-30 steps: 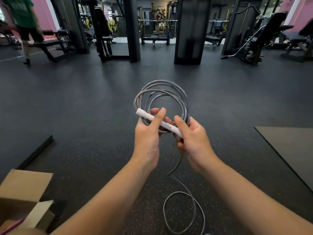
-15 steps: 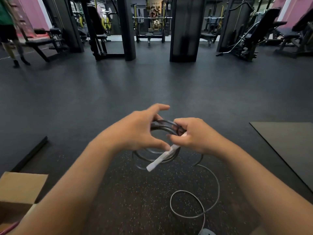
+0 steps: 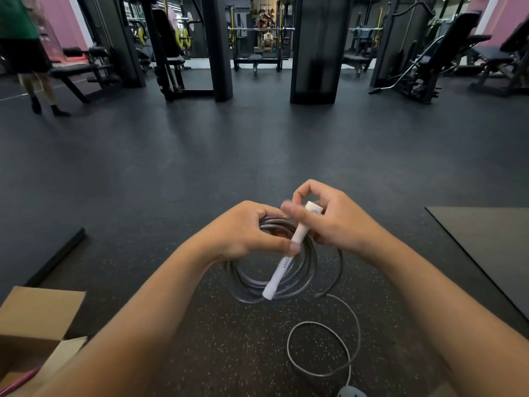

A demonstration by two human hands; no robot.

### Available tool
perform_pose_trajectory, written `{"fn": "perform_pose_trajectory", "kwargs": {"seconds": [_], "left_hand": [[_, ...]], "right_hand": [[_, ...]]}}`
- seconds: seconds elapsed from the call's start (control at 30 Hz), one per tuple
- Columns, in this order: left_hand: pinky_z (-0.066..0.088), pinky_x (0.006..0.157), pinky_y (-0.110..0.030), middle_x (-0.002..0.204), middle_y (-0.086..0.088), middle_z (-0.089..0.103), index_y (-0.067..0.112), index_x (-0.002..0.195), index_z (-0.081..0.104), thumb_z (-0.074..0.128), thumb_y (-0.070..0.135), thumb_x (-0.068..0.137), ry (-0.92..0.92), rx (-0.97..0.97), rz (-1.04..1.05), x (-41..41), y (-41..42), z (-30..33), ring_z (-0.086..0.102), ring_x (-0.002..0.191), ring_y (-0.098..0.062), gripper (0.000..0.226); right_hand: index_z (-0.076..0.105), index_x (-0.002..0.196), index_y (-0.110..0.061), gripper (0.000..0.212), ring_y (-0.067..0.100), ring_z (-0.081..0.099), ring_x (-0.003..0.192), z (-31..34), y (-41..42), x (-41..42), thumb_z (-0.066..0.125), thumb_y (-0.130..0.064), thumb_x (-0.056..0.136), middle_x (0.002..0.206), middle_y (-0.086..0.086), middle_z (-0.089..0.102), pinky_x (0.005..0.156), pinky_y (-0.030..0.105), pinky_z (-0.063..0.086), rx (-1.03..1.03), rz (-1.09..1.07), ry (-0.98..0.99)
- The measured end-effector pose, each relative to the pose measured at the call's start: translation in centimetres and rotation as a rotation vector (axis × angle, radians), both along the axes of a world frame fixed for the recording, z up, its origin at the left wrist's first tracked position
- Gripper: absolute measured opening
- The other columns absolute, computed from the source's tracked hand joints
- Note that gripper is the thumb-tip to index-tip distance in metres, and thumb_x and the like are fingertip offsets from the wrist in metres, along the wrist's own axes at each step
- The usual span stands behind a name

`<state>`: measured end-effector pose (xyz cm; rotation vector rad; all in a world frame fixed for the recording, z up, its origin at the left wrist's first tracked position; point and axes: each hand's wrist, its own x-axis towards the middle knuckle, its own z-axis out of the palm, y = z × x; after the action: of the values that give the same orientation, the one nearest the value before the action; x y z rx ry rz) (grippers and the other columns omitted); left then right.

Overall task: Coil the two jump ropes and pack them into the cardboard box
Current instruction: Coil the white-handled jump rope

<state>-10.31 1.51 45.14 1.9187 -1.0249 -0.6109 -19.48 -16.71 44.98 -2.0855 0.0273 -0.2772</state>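
Coil [image 3: 274, 270] lowered again over speckled gym floor [image 3: 229, 353].

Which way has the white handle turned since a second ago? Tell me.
Yes. The white handle lay crosswise above the hands; now it points steeply down toward the floor, across the coil.

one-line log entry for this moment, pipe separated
phase: coiling grey rope | left hand: pinches coil and white handle | right hand: on handle top | tail: loose on floor | cardboard box: open, lower left
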Motion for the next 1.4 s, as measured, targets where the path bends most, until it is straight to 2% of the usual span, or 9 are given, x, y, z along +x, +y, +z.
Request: {"fn": "perform_pose_trajectory", "kwargs": {"seconds": [0.13,0.33,0.6,0.73,0.97,1.07,1.23,1.33,1.4], "left_hand": [[0.028,0.043,-0.022,0.066,-0.003,0.055,0.015,0.100,0.079,0.082,0.019,0.080,0.193,-0.214,0.066,0.5,1.0,0.4,0.041,0.046,-0.011,0.020],[0.016,0.035,-0.021,0.074,-0.012,0.046,0.012,0.093,0.078,0.084,0.027,0.077,0.501,-0.543,0.151,0.4,-0.3,-1.1,0.024,0.034,-0.002,0.023],[0.023,0.034,-0.018,0.085,0.001,0.065,0.016,0.090,0.060,0.075,0.025,0.086,0.696,-0.918,0.594,0.1,-2.4,-2.1,0.026,0.035,-0.003,0.018],[0.028,0.039,-0.020,0.092,-0.004,0.062,0.017,0.093,0.060,0.076,0.029,0.089,0.670,-0.898,0.712,-0.5,-2.6,-2.9,0.029,0.039,-0.006,0.020],[0.056,0.063,-0.030,0.070,0.003,0.067,0.009,0.100,0.065,0.077,0.036,0.077,0.589,-0.722,0.546,0.4,-1.4,-2.2,0.059,0.059,-0.012,0.038],[0.061,0.079,-0.034,0.099,-0.007,0.075,0.012,0.117,0.061,0.078,0.037,0.074,0.483,-0.572,0.448,2.0,0.5,-1.6,0.073,0.086,-0.021,0.053],[0.051,0.098,-0.025,0.128,0.013,0.067,0.037,0.145,0.043,0.091,0.051,0.065,-0.044,-0.178,0.269,4.1,3.6,0.9,0.066,0.114,-0.001,0.094],[0.048,0.097,-0.012,0.124,0.016,0.068,0.036,0.139,0.051,0.093,0.041,0.067,-0.172,0.065,0.043,2.3,2.1,1.9,0.063,0.111,0.008,0.083],[0.056,0.091,-0.023,0.108,0.012,0.074,0.032,0.122,0.063,0.093,0.039,0.068,-0.203,0.151,-0.037,1.2,0.6,1.2,0.070,0.099,-0.001,0.062]], "right_hand": [[0.065,0.085,-0.014,0.062,0.020,0.041,0.045,0.5,-1.2,0.0,0.044,-0.071,0.091,0.052,0.004,0.042,0.044,0.028,0.035,0.316,-0.077,0.033],[0.058,0.048,-0.020,0.069,0.023,0.041,0.036,-1.9,-3.9,0.4,0.046,-0.069,0.096,0.051,0.006,0.031,0.054,0.038,0.043,0.328,-0.219,0.137],[0.066,0.111,-0.015,0.075,0.018,0.044,0.062,-2.9,0.2,0.7,0.033,-0.079,0.088,0.093,0.011,0.073,0.056,0.034,0.026,0.744,0.129,0.114],[0.069,0.117,-0.016,0.053,0.011,0.045,0.060,-3.0,3.3,0.9,0.061,-0.061,0.089,0.078,0.000,0.072,0.048,0.022,0.029,0.660,-0.098,-0.034],[0.068,0.095,-0.013,0.025,0.001,0.040,0.049,-1.7,2.0,1.7,0.056,-0.033,0.103,0.057,-0.008,0.044,0.048,0.014,0.032,0.587,-0.244,-0.180],[0.066,0.090,-0.006,0.028,0.000,0.038,0.046,-0.6,0.2,1.2,0.055,-0.027,0.104,0.058,-0.008,0.040,0.045,0.011,0.030,0.432,-0.202,-0.166],[0.059,0.097,0.017,0.043,0.006,0.038,0.055,-0.7,-1.8,0.6,0.060,-0.026,0.102,0.068,0.005,0.038,0.053,0.019,0.033,0.111,0.061,0.026],[0.064,0.094,0.007,0.038,0.007,0.046,0.058,-1.0,-0.7,0.6,0.067,-0.030,0.096,0.065,-0.003,0.050,0.057,0.021,0.040,-0.018,0.198,0.137],[0.066,0.096,-0.003,0.027,0.007,0.053,0.062,-1.1,0.3,0.7,0.070,-0.030,0.095,0.070,-0.004,0.059,0.061,0.020,0.045,-0.061,0.242,0.121]]}}
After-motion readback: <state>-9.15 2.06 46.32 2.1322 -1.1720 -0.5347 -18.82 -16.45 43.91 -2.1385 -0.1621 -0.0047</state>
